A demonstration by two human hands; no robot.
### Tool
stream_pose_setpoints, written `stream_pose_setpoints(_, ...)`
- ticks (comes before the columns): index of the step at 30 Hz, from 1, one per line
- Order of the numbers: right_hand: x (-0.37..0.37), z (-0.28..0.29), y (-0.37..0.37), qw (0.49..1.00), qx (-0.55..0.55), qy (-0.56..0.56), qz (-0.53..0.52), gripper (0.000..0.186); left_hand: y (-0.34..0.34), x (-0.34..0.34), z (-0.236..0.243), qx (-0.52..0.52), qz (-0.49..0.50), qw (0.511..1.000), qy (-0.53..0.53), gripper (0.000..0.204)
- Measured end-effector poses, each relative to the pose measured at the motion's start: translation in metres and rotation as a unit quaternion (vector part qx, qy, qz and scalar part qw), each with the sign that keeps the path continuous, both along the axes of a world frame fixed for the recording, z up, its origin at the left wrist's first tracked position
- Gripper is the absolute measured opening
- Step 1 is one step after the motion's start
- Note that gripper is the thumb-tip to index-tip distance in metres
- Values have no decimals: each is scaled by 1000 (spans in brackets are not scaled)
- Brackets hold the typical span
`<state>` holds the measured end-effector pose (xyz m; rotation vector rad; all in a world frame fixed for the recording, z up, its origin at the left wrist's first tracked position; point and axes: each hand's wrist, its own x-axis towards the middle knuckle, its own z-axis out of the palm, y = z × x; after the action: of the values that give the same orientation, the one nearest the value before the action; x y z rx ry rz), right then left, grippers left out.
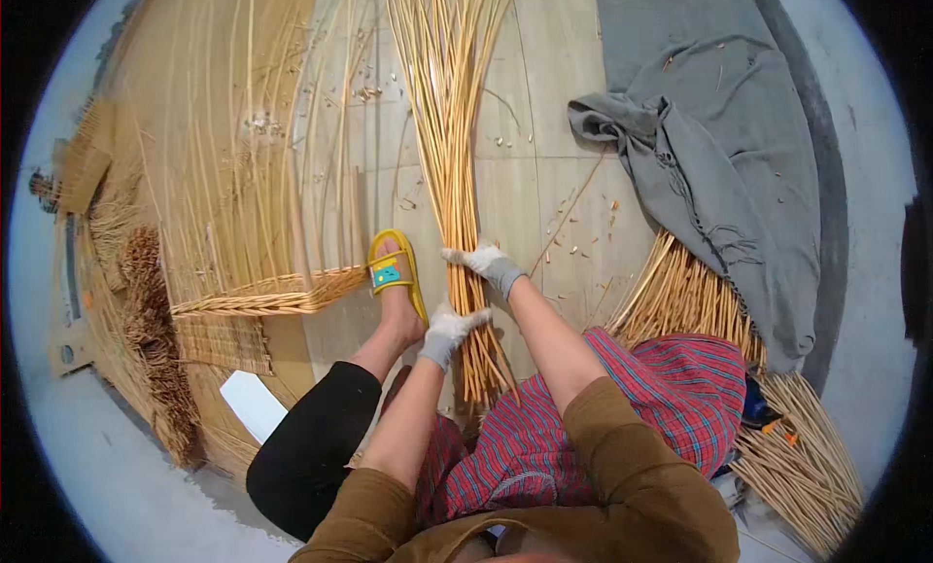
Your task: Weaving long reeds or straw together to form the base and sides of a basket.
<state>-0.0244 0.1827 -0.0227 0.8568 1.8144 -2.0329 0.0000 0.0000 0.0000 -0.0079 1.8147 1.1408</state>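
A long bundle of thin tan wicker rods runs away from me along the floor, its tips fanning out at the far end. Both my hands wear whitish work gloves with grey cuffs. My left hand grips the bundle close to its butt ends, thumb lying across the top. A little farther up, my right hand holds the same bundle from the right side, with its thumb over the rods. The undersides of both hands are hidden. The cut ends fan out unevenly just above my red checked apron.
A partly woven wicker basket frame with tall upright stakes stands at left, beside my foot in a yellow slipper. At right, a grey cloth partly covers more rods. Another rod pile lies lower right. Small offcuts litter the tiles.
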Motion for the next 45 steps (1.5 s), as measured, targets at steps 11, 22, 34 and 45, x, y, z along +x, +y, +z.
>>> stream_pose_setpoints(11, 11, 13, -56, 989, -76, -61, -113, 78, -20, 23, 37, -80, -18, 991, 107, 81)
stream_pose_setpoints(22, 21, 245, -49, 957, -252, 128, -67, 65, 6, 60, 192, -101, 104, 837, 527, 75)
stream_pose_setpoints(34, 45, 382, -61, 866, 233, 430, -104, 70, -46, 29, 392, 341, 93, 802, 481, 73)
stream_pose_setpoints(45, 103, 364, -117, 788, 293, 534, 94, 69, -85, 32, 597, 410, 236, 689, 550, 103)
